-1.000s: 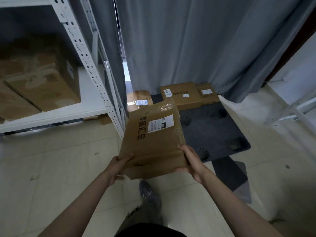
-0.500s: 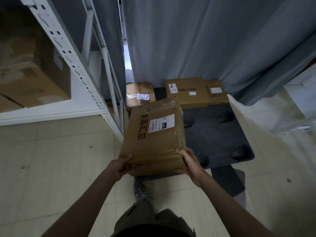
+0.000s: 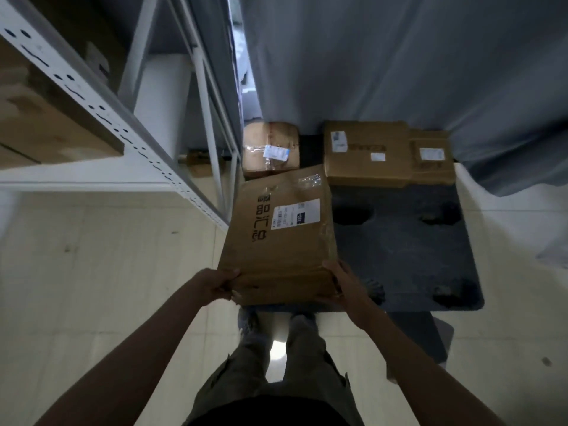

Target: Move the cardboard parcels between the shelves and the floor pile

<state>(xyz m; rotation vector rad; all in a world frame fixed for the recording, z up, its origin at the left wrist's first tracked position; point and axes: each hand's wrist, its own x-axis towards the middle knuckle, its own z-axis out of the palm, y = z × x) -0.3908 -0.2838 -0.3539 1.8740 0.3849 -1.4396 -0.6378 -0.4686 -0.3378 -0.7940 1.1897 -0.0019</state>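
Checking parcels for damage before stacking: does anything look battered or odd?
The held parcel has crinkled tape at its far right corner. The small parcel by the shelf frame looks bulged and rounded.

The room is dim. A grey curtain [image 3: 384,56] hangs along the back, and a thin gap at its left edge lets in daylight. A white metal shelving rack [image 3: 101,118] stands on the left, on pale floor tiles [image 3: 92,272]. A dark plastic pallet [image 3: 408,250] lies on the floor.
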